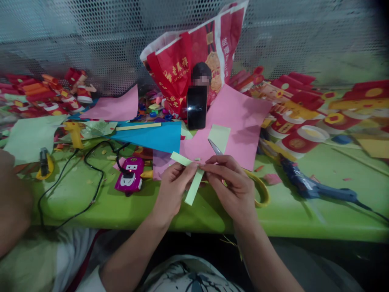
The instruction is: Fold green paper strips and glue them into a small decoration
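At left hand [172, 188] — green strip [194, 187] slants nearward, leftward.

This looks like a papercraft workshop, with a long green worktable [170, 217] running before a perforated metal panel [103, 48]. Sheets of pink paper [240, 117] and blue paper [158, 136] lie among offcuts, and a light-green paper strip [194, 187] and scissors [215, 147] are in use. A glue gun [313, 187], a utility knife [45, 164] and a purple power socket [130, 176] are within reach. Many similar red paper-cup ornaments [299, 142] crowd the right side, suggesting batch handiwork; a second person's arm [13, 202] shows at the left edge.
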A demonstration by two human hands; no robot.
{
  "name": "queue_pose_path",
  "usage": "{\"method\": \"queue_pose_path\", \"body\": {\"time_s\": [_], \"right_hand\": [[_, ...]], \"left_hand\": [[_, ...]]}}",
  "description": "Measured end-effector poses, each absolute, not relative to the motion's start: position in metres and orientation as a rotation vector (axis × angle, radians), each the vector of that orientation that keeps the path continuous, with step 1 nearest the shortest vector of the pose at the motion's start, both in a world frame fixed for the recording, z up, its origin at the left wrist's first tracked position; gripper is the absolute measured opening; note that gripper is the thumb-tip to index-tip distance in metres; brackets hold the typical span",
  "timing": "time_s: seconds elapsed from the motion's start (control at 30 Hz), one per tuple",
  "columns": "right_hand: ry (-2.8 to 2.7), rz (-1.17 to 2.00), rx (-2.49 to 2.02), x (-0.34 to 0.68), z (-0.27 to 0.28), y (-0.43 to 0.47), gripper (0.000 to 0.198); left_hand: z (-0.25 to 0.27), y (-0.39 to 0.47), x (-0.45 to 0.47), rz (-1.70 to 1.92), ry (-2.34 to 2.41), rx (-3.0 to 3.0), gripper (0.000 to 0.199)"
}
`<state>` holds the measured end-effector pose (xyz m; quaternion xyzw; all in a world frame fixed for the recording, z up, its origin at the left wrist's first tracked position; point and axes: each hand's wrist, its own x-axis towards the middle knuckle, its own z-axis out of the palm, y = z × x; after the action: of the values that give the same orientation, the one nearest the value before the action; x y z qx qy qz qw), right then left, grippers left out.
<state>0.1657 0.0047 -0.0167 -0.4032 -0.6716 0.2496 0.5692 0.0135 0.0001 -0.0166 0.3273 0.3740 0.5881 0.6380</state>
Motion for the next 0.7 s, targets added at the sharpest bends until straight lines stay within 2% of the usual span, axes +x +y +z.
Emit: {"method": "queue_pose_path", "body": {"time_s": [0.17, 0.37, 0.7], "right_hand": [[-1.483, 0.773, -0.973, 0.1681, -0.0157, 0.0039, 0.031], [-1.301, 1.069, -0.945, 0.1713, -0.0181, 0.0046, 0.020], [-1.385, 0.932, -0.980, 0.1683, -0.0147, 0.0088, 0.009]], "left_hand": [[-0.0150, -0.0019, 0.0131, 1.325, 0.873, 0.866, 0.021], [-0.0119, -0.0031, 0.0152, 1.305, 1.011, 1.067, 0.027], [-0.0095, -0.0072, 0.0155, 1.355, 1.055, 1.271, 0.028]]}}
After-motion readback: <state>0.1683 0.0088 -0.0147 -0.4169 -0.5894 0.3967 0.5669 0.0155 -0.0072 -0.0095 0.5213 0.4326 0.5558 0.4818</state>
